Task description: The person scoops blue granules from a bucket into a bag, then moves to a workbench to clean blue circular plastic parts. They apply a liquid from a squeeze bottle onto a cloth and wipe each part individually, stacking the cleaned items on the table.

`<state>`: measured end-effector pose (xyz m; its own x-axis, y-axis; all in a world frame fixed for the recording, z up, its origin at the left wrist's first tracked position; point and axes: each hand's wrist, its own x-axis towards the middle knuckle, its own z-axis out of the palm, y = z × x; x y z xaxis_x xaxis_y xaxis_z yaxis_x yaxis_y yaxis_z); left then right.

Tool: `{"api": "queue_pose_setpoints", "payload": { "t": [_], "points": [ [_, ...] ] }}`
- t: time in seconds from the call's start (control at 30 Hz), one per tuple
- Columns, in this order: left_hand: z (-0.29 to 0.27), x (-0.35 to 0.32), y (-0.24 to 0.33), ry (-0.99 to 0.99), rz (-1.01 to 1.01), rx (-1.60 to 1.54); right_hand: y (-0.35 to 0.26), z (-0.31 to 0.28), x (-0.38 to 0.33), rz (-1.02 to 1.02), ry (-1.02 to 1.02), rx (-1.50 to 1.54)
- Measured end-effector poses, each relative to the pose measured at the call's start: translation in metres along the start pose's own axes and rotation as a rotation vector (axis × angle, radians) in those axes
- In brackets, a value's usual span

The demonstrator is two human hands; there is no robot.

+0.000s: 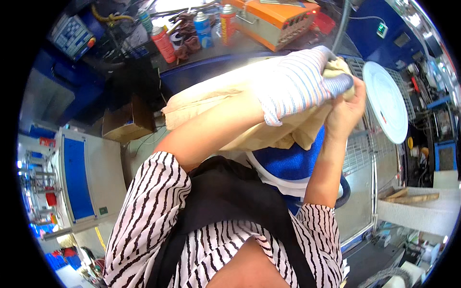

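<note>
Gathering the cream fabric seems to be the step in hand: it hangs beneath the left forearm, partly above a white-rimmed, blue-filled container, its bunched end between both hands. The gloved left hand is partly closed over that bunch, thumb against it; the bare right hand bends its fingers at the far side, how tightly I cannot tell. The next move probably calls for steadying the bunch while straightening loose folds
</note>
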<state>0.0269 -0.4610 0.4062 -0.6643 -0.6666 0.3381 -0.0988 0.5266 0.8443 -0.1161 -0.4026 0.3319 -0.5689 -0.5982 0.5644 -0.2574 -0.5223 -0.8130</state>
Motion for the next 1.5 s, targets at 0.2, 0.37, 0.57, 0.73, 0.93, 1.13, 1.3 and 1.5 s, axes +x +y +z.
{"api": "queue_pose_setpoints", "payload": {
  "t": [0.2, 0.37, 0.57, 0.73, 0.93, 1.13, 1.3, 1.5],
  "points": [
    [-0.094, -0.080, -0.053, 0.433, 0.246, 0.468, 0.020, -0.024, 0.004, -0.012, 0.051, 0.149],
    [-0.145, -0.218, -0.177, 0.739, -0.235, 0.514, 0.018, -0.029, 0.007, 0.010, 0.005, 0.033],
    [-0.101, -0.232, -0.196, 0.739, -0.541, -0.219, -0.001, -0.006, 0.006, 0.087, -0.203, 0.100],
    [-0.101, -0.210, -0.258, 0.726, -0.594, -0.628, -0.005, -0.017, 0.009, 0.102, -0.258, 0.145],
    [-0.088, -0.206, -0.250, 0.569, -0.624, -1.026, -0.036, -0.016, 0.016, -0.122, -0.394, -0.484],
    [-0.079, -0.178, -0.218, 0.504, -0.472, -1.131, -0.025, -0.027, 0.030, -0.181, -0.239, -0.584],
    [-0.076, -0.099, -0.142, 0.397, -0.346, -1.016, 0.012, -0.083, 0.082, 0.028, 0.123, 0.006],
    [-0.067, -0.012, -0.113, 0.165, -0.141, -1.112, -0.007, -0.161, 0.118, 0.019, 0.406, 0.184]
  ]
}}
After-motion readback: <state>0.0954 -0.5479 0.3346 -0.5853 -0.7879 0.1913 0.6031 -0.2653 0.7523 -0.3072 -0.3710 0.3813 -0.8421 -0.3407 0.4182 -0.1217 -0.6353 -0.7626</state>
